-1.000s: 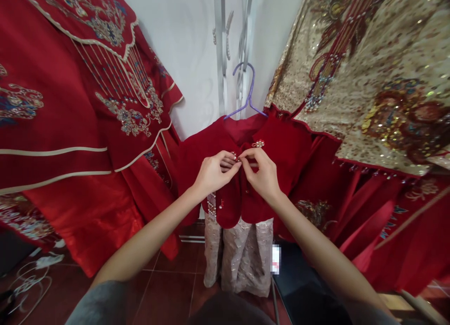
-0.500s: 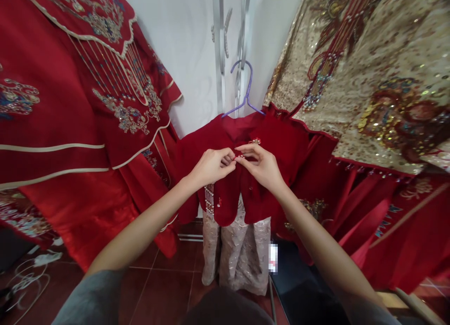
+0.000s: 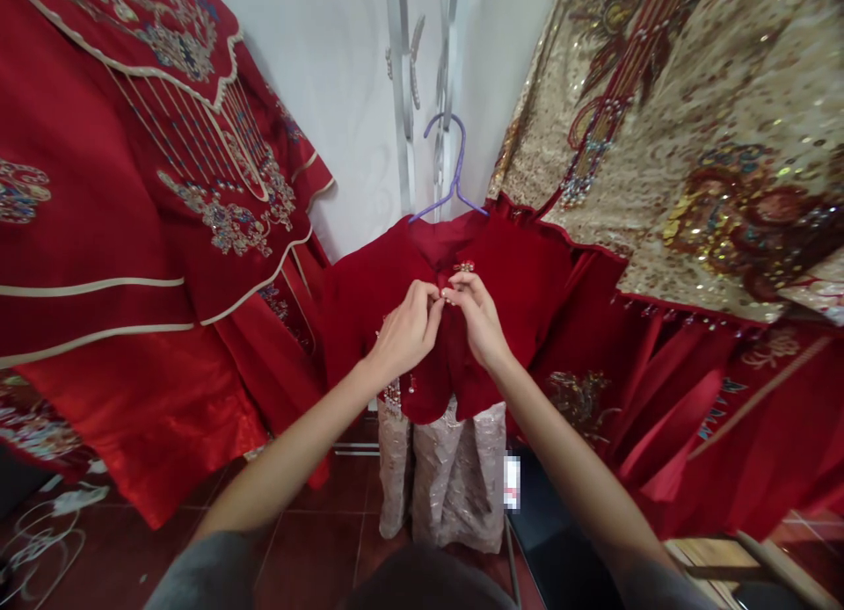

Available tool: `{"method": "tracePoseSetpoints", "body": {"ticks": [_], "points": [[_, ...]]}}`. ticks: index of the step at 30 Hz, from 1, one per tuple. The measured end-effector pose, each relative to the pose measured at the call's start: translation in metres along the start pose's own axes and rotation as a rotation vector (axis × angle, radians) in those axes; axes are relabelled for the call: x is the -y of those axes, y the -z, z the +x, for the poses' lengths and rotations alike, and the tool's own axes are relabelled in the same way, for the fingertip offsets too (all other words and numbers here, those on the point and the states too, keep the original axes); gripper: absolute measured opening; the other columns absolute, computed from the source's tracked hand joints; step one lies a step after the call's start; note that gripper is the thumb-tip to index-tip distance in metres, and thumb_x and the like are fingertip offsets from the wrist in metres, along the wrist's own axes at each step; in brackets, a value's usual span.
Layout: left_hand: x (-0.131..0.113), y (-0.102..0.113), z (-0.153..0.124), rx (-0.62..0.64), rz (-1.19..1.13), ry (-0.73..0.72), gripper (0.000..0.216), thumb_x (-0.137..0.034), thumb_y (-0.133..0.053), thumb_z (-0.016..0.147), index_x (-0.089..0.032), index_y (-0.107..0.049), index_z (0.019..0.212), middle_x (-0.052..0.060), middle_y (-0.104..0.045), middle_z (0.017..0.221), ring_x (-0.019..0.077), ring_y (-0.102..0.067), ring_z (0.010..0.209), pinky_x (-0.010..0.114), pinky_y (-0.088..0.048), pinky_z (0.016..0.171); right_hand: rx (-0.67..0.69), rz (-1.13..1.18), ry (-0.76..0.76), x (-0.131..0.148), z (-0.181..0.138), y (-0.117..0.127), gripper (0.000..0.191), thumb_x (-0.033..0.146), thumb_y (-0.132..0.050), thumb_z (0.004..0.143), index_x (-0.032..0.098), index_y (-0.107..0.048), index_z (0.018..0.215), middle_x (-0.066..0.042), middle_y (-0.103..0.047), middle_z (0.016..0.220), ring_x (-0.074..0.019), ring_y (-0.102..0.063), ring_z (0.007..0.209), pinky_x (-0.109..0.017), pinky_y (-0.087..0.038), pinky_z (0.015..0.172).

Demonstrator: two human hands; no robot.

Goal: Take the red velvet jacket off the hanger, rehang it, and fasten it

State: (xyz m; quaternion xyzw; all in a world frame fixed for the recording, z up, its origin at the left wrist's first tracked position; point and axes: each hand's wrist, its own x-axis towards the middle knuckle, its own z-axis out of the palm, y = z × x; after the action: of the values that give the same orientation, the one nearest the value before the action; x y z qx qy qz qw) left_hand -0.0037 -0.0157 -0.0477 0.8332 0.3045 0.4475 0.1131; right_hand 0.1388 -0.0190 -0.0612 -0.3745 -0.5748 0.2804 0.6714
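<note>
A short red jacket [image 3: 375,285] hangs by its shoulders on a purple hanger [image 3: 460,166]. At its front opening, below the collar, my left hand [image 3: 410,324] pinches the front edge. My right hand [image 3: 476,315] meets it there, thumb and fingertips closed on the other edge. Small beads or a fastening show between the fingertips, too tiny to make out fully. Just above my right fingers sits a beaded ornament [image 3: 464,266]. Below my left hand hang a beaded tassel [image 3: 392,395] and a small red fastening [image 3: 412,383].
Beneath the jacket hangs a pale patterned garment [image 3: 454,478]. Embroidered red garments [image 3: 132,179] fill the left; a gold sequined garment [image 3: 659,170] hangs at right. A metal rack [image 3: 401,91] stands by the wall. White cables [image 3: 46,540] lie on the tiled floor.
My left hand has turned, its back now facing me more, and my right hand has become more upright. Both remain together at the jacket front. The view has shifted slightly.
</note>
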Motion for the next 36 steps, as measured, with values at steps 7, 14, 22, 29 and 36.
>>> {"method": "tracePoseSetpoints", "body": {"ticks": [7,14,22,29,36], "points": [[-0.003,-0.055,-0.038,-0.373,-0.839,0.551,0.023,-0.044,-0.043,0.096,-0.025,-0.048,0.106,0.004,-0.057,0.111,0.0156,-0.058,0.100,0.030,-0.048,0.090,-0.074,-0.343,-0.036,-0.032,-0.088,0.008,0.053,0.028,-0.070,0.073,0.022,-0.042,0.118,-0.008,-0.055,0.108,-0.0173,-0.058,0.086,-0.032,-0.052,0.075],[-0.016,-0.059,-0.030,-0.275,-1.185,0.593,0.039,-0.052,-0.046,0.093,-0.029,-0.057,0.123,0.002,-0.049,0.145,0.0199,-0.046,0.133,0.037,-0.035,0.112,-0.283,-0.320,-0.194,-0.014,-0.113,0.028,0.011,0.023,-0.060,0.078,0.020,-0.055,0.088,-0.001,-0.062,0.081,-0.0150,-0.060,0.072,-0.026,-0.048,0.067],[-0.011,-0.062,-0.059,-0.179,-1.545,0.856,0.058,-0.060,-0.048,0.089,-0.020,-0.060,0.130,0.006,-0.059,0.137,0.0252,-0.042,0.138,0.040,-0.025,0.120,0.251,-0.230,-0.195,0.021,-0.116,0.027,0.031,0.029,-0.065,0.085,0.024,-0.060,0.115,-0.004,-0.066,0.107,-0.0168,-0.064,0.097,-0.032,-0.052,0.091],[-0.004,-0.051,-0.082,-0.107,-1.531,0.827,0.063,-0.066,-0.052,0.084,-0.017,-0.067,0.119,0.010,-0.064,0.129,0.0293,-0.044,0.136,0.045,-0.027,0.118,0.264,-0.228,-0.188,0.007,-0.109,0.016,0.018,0.031,-0.060,0.089,0.022,-0.063,0.104,-0.005,-0.067,0.101,-0.0159,-0.065,0.091,-0.031,-0.054,0.084],[0.005,-0.053,-0.065,-0.372,-1.050,0.805,0.045,-0.048,-0.073,0.075,-0.021,-0.067,0.110,0.008,-0.067,0.123,0.0248,-0.055,0.124,0.037,-0.040,0.108,0.159,-0.270,-0.175,0.017,-0.088,0.011,0.019,0.038,-0.060,0.088,0.020,-0.063,0.086,-0.002,-0.065,0.079,-0.0138,-0.062,0.072,-0.025,-0.051,0.063]]}}
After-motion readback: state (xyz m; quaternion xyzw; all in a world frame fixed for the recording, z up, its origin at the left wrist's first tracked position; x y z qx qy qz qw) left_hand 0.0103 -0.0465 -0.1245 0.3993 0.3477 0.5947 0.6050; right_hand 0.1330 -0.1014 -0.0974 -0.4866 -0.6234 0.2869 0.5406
